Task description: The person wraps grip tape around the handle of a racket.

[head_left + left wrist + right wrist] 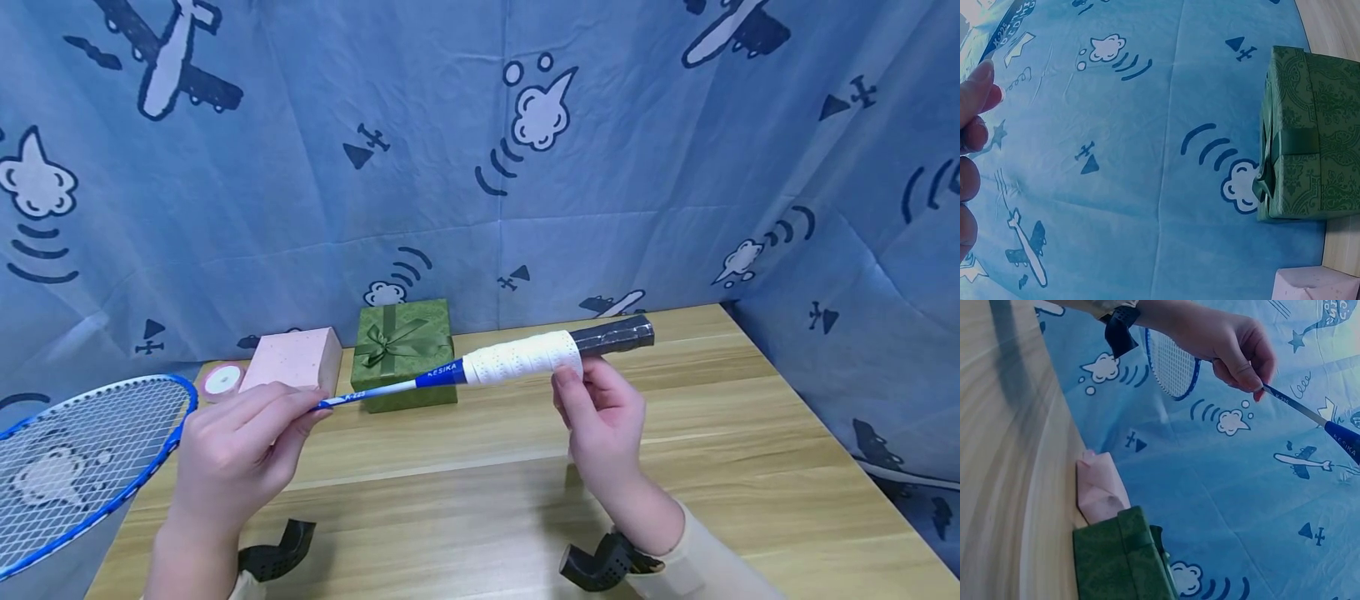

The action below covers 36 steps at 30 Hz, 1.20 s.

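Blue cloth printed with planes and clouds [315, 192] hangs behind a wooden table [750, 467], and I hold a badminton racket [397, 387] level above the boards so neither end rests on anything. My left hand [240, 450] pinches the thin blue shaft near the strung head, steadying it from that side. My right hand [600, 417] sits under the handle with the thumb pressed up against the edge of the white grip tape [525, 357], where the wrap stops and the dark bare butt [615, 335] begins; the other fingers are curled beneath. Behind the shaft stand a green gift box with a bow [405, 350], a pink box [292, 360] and a ribbon roll [221, 380]. The racket head runs out of the picture at the left. Whether my right fingers grip the tape end I cannot tell.
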Available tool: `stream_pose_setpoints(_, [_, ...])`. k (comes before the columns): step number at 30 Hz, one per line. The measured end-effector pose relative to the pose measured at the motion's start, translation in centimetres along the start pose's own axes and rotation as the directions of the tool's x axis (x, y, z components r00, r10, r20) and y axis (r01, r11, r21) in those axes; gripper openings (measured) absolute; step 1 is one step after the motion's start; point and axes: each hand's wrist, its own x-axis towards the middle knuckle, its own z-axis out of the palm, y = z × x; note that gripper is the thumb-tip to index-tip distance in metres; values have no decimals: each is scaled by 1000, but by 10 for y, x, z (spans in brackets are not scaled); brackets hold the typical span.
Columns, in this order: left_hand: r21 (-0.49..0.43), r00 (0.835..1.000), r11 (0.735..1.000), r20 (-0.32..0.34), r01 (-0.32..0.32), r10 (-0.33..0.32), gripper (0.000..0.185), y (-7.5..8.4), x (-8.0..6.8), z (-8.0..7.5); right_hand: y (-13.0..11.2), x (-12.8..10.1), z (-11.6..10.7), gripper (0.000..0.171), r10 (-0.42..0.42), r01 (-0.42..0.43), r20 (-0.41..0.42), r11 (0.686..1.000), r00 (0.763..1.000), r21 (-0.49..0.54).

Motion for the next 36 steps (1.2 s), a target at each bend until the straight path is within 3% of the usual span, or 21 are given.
stream_pose_setpoints(5, [-3, 1000, 1000, 10, -5, 5, 38, -1, -2, 0, -1, 1, 0, 14, -6, 6, 9, 1000, 1000, -15])
stream_pose_setpoints(11, [39, 1000, 999, 27, -4, 3, 39, 2, -2, -1, 0, 3, 1, 21, 72, -71, 21, 996, 997, -61])
stream_pose_setpoints(21, [44, 993, 999, 114, 32, -37, 36, 0, -5, -2, 1, 2, 1, 27, 130, -131, -12, 987, 991, -91])
stream_pose_setpoints(29, [85, 997, 996, 75, 23, -30, 39, 1, -3, -2, 0, 2, -1, 21, 54, -46, 78, 994, 996, -102])
stream_pose_setpoints(36, [48, 999, 998, -18, -37, 38, 42, 3, 5, 1, 2, 2, 1, 24, 62, -59, 51, 996, 997, -66])
